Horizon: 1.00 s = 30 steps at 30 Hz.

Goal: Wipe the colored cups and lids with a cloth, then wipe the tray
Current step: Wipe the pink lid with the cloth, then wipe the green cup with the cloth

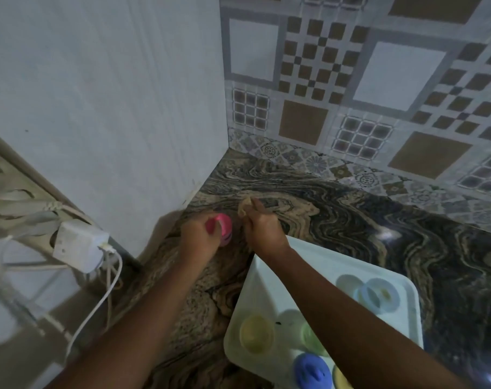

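Beside the white tray (266,265), on the marbled counter (351,214), the left hand (198,238) grips a pink cup (220,227); the right hand (262,227) pinches the cloth (244,206). Wiping seems underway; next, bring cloth onto cup.

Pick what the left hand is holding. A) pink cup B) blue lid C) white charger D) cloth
A: the left hand grips the pink cup, while the right hand pinches the cloth.

No writing, brand, number or sign could be read on the pink cup (223,223), the tray (262,290) or the white charger (78,244).
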Tool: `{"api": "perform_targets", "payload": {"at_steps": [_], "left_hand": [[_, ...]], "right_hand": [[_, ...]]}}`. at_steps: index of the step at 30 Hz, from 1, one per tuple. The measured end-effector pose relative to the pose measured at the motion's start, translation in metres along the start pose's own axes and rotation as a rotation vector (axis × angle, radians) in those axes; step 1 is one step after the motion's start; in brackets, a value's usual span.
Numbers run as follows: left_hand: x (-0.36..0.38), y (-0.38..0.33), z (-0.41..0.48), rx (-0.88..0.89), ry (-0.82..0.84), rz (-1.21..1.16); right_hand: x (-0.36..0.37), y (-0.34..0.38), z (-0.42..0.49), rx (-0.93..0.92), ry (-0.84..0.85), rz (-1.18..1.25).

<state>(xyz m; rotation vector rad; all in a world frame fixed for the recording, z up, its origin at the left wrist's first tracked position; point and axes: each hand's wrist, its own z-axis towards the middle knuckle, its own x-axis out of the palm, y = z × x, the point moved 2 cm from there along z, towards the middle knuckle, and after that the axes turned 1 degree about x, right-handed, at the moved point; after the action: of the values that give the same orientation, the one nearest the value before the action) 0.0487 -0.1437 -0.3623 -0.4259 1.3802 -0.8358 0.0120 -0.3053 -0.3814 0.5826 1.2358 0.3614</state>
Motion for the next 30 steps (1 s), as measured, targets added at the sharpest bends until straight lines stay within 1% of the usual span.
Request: {"api": "perform_targets", "payload": {"at_steps": [7,13,16,19,22,25,27,30], "left_hand": [[0.004,0.005,-0.004,0.078,-0.021,0.027],[0.007,0.009,-0.006,0.156,0.103,0.097],[0.003,0.009,-0.006,0.148,0.127,0.127],[-0.001,0.003,-0.006,0.106,0.144,0.173],[-0.004,-0.005,-0.009,0.123,0.096,0.173],[-0.012,-0.016,-0.014,0.18,-0.029,0.141],[-0.016,-0.029,-0.017,0.201,-0.097,0.059],[-0.018,-0.059,-0.031,0.193,-0.088,-0.125]], "right_hand": [[-0.003,0.007,-0.001,0.015,-0.034,0.04],[-0.01,0.013,-0.009,-0.035,-0.112,0.061],[-0.011,0.014,-0.014,-0.034,-0.132,0.057],[-0.013,0.017,-0.018,-0.014,-0.116,0.075],[-0.019,0.018,-0.021,0.007,-0.124,0.074],[-0.031,0.021,-0.028,-0.009,-0.199,0.103],[-0.047,0.023,-0.035,0.038,-0.225,0.175],[-0.079,0.024,-0.053,0.128,-0.23,0.198]]}}
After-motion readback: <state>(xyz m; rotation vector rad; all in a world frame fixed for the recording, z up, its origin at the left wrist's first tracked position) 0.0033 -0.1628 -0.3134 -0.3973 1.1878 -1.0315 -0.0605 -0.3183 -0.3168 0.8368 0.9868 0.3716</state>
